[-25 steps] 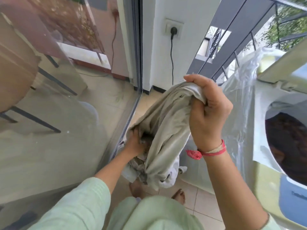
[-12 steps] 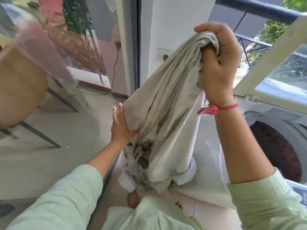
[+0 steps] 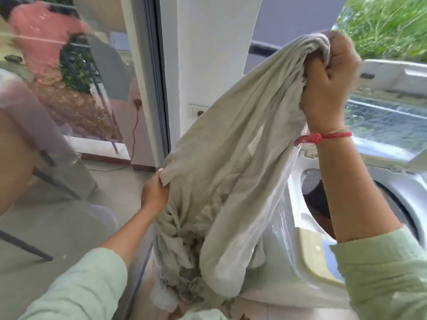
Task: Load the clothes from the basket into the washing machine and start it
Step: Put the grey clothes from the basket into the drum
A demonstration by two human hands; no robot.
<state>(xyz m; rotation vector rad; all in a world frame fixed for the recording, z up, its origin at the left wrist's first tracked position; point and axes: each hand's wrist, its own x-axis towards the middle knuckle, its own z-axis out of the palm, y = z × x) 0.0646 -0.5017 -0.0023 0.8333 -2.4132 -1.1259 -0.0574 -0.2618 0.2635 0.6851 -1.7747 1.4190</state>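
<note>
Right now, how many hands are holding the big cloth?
2. The right hand grips the cloth at its top, up high; the left hand pinches its edge lower down.

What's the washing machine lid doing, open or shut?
Open. The lid stands raised behind the washing machine, leaving its round opening uncovered, and dark contents show inside.

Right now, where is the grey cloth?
Head view, centre: the grey cloth hangs between the right hand above and the left hand below, left of the open washing machine.
</note>
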